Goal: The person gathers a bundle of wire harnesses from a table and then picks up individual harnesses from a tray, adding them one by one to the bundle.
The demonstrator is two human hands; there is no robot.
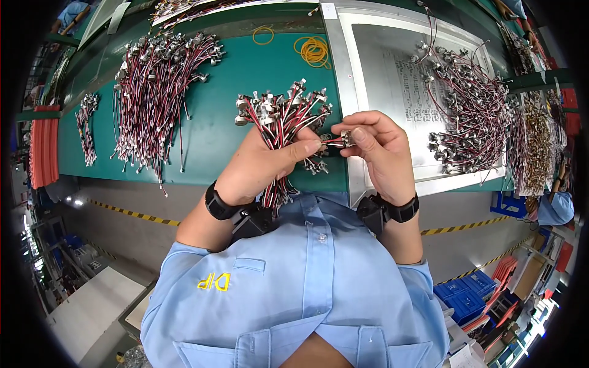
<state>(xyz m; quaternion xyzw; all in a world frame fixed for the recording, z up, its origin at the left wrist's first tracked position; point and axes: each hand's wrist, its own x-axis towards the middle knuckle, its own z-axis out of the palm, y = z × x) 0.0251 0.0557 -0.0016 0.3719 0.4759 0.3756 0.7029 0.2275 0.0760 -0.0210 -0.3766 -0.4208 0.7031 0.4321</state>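
My left hand point(270, 156) is closed round a thick bundle of wire harnesses point(283, 116), whose red, black and white leads end in small white connectors and metal parts. The loose lower ends hang down in front of my shirt. Just right of the bundle, my right hand point(380, 150) pinches the metal end of a single wire harness point(345, 139) between thumb and fingers. Its short leads reach across to my left thumb. Where those leads end behind the thumb is hidden.
A large pile of harnesses point(153, 98) and a small bunch point(88, 129) lie on the green mat point(239, 73) at left. Yellow rubber bands point(313, 51) rest at the back. On the right, a white-framed panel point(362, 73) bears a tangled heap of harnesses point(469, 110).
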